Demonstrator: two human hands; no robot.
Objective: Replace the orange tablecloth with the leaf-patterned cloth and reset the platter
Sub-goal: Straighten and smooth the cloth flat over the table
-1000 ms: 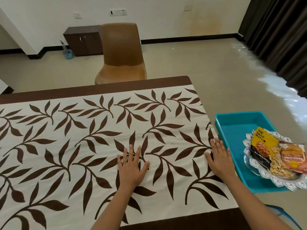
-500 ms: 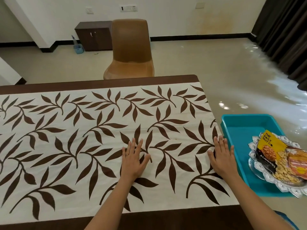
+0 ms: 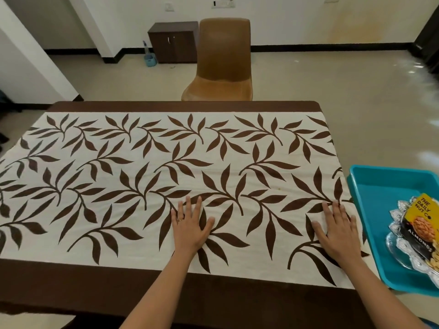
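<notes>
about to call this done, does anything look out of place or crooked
The silver scalloped platter holding the yellow almond packet sits in the turquoise plastic tray at the right, not on the cream leaf-patterned cloth, which lies flat under the left hand and right hand.

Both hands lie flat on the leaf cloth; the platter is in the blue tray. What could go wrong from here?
1. The right hand presses near the edge of the leaf-patterned cloth; a push might slide it askew.
2. The platter in the tray carries an almond packet and loose nuts; tilted, they may spill.
</notes>
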